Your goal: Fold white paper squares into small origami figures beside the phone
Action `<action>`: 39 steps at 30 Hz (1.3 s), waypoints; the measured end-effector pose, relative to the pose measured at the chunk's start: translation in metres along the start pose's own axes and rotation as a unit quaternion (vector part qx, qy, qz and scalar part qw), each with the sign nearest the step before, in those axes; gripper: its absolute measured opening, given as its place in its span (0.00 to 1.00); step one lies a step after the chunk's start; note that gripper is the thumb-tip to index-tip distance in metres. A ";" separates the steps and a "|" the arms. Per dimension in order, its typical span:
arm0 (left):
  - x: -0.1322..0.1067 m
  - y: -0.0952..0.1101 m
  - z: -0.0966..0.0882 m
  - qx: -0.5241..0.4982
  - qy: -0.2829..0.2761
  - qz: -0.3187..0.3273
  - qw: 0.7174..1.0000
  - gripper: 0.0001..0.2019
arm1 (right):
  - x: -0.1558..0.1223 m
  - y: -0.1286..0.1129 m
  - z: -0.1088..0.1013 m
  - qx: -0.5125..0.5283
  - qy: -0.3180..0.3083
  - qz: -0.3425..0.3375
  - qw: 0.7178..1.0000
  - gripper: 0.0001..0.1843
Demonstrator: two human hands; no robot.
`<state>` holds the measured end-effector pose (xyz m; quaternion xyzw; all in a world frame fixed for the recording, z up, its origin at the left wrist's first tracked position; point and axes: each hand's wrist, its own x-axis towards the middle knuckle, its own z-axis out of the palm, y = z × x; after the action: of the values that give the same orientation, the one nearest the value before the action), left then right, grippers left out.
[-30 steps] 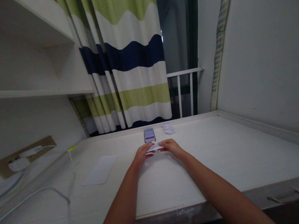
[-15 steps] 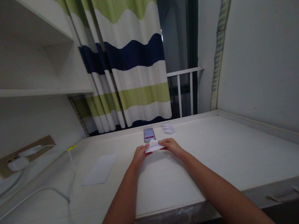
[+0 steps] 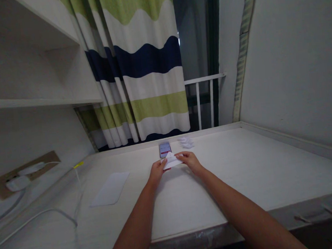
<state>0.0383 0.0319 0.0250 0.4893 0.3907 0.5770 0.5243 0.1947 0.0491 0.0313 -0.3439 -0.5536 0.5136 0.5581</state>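
My left hand point(image 3: 157, 172) and my right hand point(image 3: 191, 162) pinch opposite ends of a folded white paper point(image 3: 171, 160), held just above the pale wooden desk point(image 3: 244, 172). The paper rises to a small triangular peak between them. Directly beyond it lies a smartphone point(image 3: 165, 149) with its screen lit and a red mark showing, its near end partly hidden by the paper. A small cluster of folded white paper pieces point(image 3: 186, 142) sits just beyond my right hand.
A flat white paper sheet point(image 3: 110, 188) lies on the desk left of my hands. Further left, a white cable point(image 3: 49, 215) runs across the desk from a wall socket panel point(image 3: 23, 175). A striped curtain point(image 3: 146, 64) hangs behind, shelves stand left, and a wall rises right.
The folded paper now shows a clearer triangular peak, and both hands sit slightly closer to the phone. The whole view has tilted slightly.
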 end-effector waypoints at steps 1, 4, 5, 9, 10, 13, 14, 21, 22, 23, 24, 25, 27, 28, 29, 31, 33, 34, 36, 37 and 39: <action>0.000 0.001 0.001 0.002 -0.002 0.004 1.000 0.18 | 0.001 0.001 0.000 -0.008 0.003 -0.010 1.000 0.17; -0.002 0.002 0.002 0.021 -0.003 0.015 1.000 0.20 | 0.002 0.005 0.000 -0.020 0.008 -0.033 0.999 0.16; -0.002 0.002 0.002 0.034 0.003 0.019 0.999 0.20 | 0.003 0.006 0.000 -0.020 0.008 -0.037 0.999 0.16; 0.000 -0.002 0.001 0.067 0.045 0.037 0.996 0.19 | 0.003 0.007 0.003 -0.009 -0.004 -0.037 0.999 0.16; 0.000 -0.002 0.001 0.063 0.052 0.037 0.996 0.18 | 0.002 0.007 0.004 -0.003 -0.005 -0.033 0.999 0.16; 0.001 -0.002 0.001 0.024 0.051 0.025 0.998 0.18 | 0.001 0.004 0.006 0.021 -0.003 -0.011 1.000 0.17; 0.000 -0.001 0.002 0.010 0.048 0.022 0.999 0.18 | 0.001 0.004 0.007 0.028 -0.003 0.000 1.000 0.17; -0.004 0.005 0.007 -0.026 0.017 0.006 1.000 0.23 | 0.002 0.006 0.003 0.073 0.002 0.026 0.997 0.21; -0.004 0.006 0.007 -0.035 0.007 0.007 0.999 0.24 | 0.002 0.006 0.002 0.079 0.003 0.027 0.996 0.21; -0.004 0.006 0.007 -0.044 -0.004 0.008 0.999 0.25 | 0.003 0.006 0.001 0.084 0.003 0.029 0.996 0.21; -0.004 0.006 0.007 -0.052 -0.012 0.009 0.999 0.26 | 0.003 0.006 0.000 0.088 0.003 0.032 0.996 0.21; -0.004 0.006 0.006 -0.057 -0.019 0.009 0.998 0.27 | 0.003 0.006 0.000 0.091 0.003 0.034 0.995 0.21; -0.004 0.006 0.005 -0.059 -0.030 0.006 0.998 0.28 | 0.004 0.006 -0.001 0.091 0.003 0.036 0.995 0.21; -0.004 0.006 0.004 -0.056 -0.034 0.005 0.998 0.29 | 0.004 0.006 -0.001 0.088 0.004 0.036 0.995 0.21; -0.003 0.005 0.004 -0.050 -0.039 0.004 0.998 0.29 | 0.004 0.007 -0.002 0.083 0.006 0.036 0.996 0.21; -0.003 0.005 0.002 -0.027 -0.041 0.003 0.999 0.28 | 0.004 0.008 -0.003 0.066 0.014 0.035 0.997 0.21; -0.003 0.004 0.001 0.006 -0.028 0.000 1.000 0.26 | 0.004 0.010 -0.003 0.048 0.028 0.035 0.998 0.21; -0.003 0.004 0.001 0.022 -0.019 -0.001 1.000 0.26 | 0.004 0.010 -0.003 0.043 0.033 0.036 0.998 0.21; -0.003 0.005 0.001 0.044 -0.003 0.002 0.999 0.24 | 0.003 0.012 -0.001 0.046 0.034 0.042 0.997 0.22; -0.003 0.006 0.000 0.049 -0.001 0.008 0.999 0.23 | 0.002 0.012 0.000 0.052 0.029 0.046 0.997 0.22; -0.004 0.006 0.000 0.061 -0.011 0.019 0.998 0.23 | 0.000 0.012 0.004 0.059 0.016 0.053 0.997 0.23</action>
<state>0.0371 0.0269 0.0306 0.5341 0.4100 0.5566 0.4866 0.1889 0.0516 0.0203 -0.3479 -0.4942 0.5685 0.5582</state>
